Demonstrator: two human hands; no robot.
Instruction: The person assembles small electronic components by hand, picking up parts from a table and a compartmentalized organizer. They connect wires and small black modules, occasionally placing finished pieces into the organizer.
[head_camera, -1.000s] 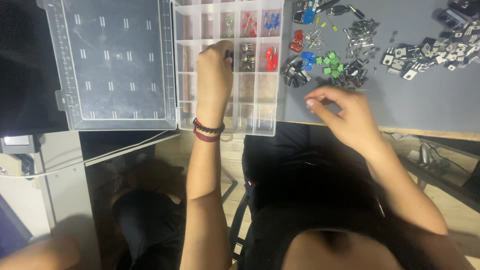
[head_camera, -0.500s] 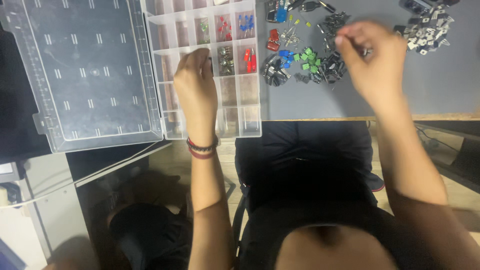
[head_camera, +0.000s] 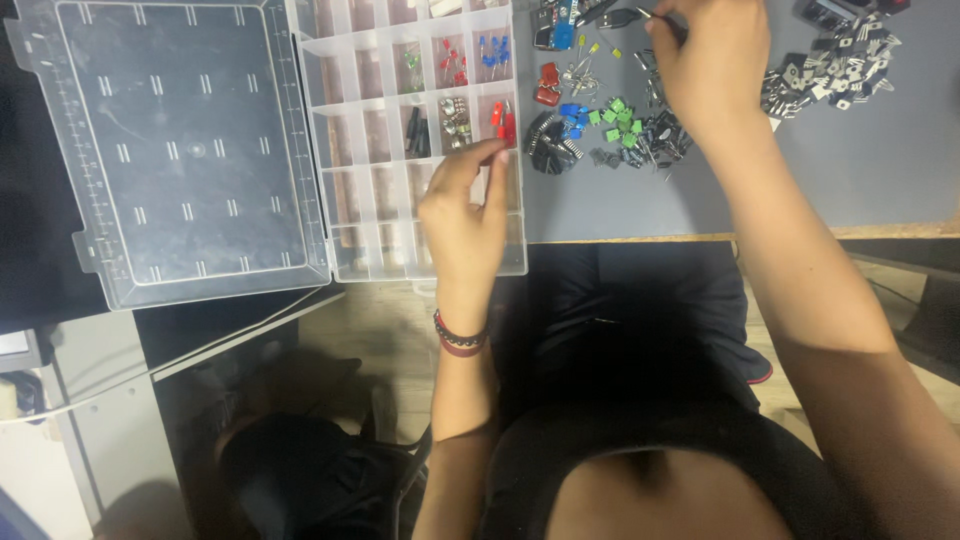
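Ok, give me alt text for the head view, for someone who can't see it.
Seen from above, the left hand rests on an open clear organizer box with small parts in its compartments, while the right hand pinches something small over loose electronic parts on a grey mat.

The left hand (head_camera: 465, 215) rests over the clear box (head_camera: 350, 255) with little square spaces, fingers curled. The box lid (head_camera: 180, 150) lies open left of the box. Right of the box, the right hand (head_camera: 715, 65) pinches something tiny above a pile of small parts (head_camera: 615, 125).
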